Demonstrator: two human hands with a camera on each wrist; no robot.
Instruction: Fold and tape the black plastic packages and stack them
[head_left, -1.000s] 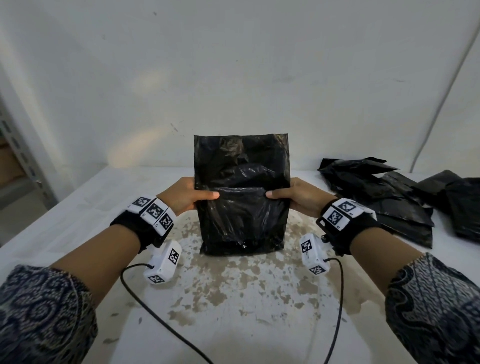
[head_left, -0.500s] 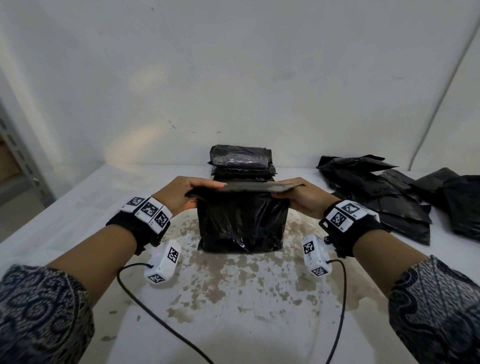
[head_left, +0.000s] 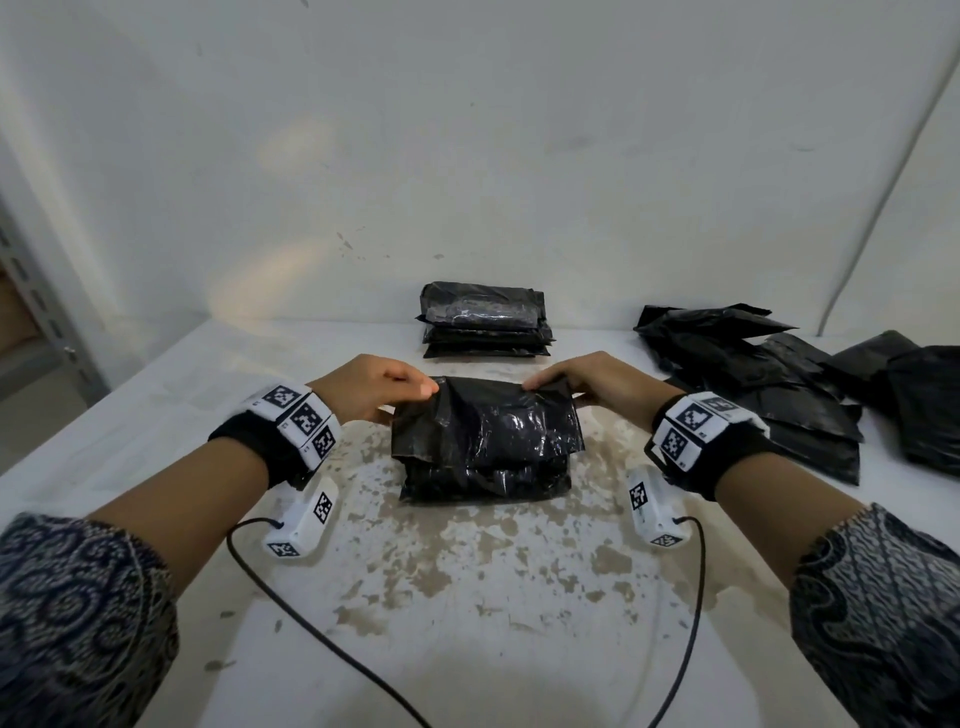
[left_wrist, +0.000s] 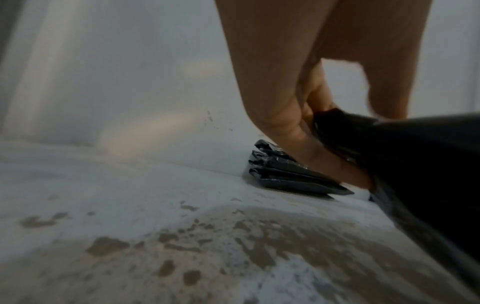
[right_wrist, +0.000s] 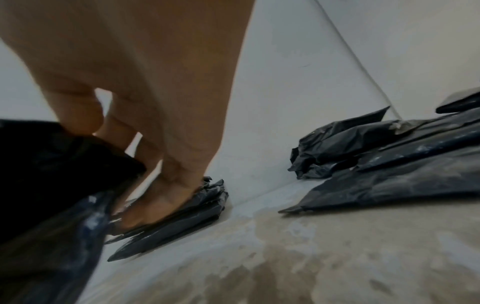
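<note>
Both forearms reach forward, side by side, wrists banded. The left hand (head_left: 382, 387) pinches the top left corner of the package (head_left: 485, 441), thumb over curled fingers. The right hand (head_left: 592, 387) pinches the top right corner likewise.

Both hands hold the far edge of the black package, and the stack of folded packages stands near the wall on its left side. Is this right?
Not quite. The stack of folded packages stands directly behind the black package, not left of it, as the head view shows. The left hand and right hand do hold its far edge.
</note>
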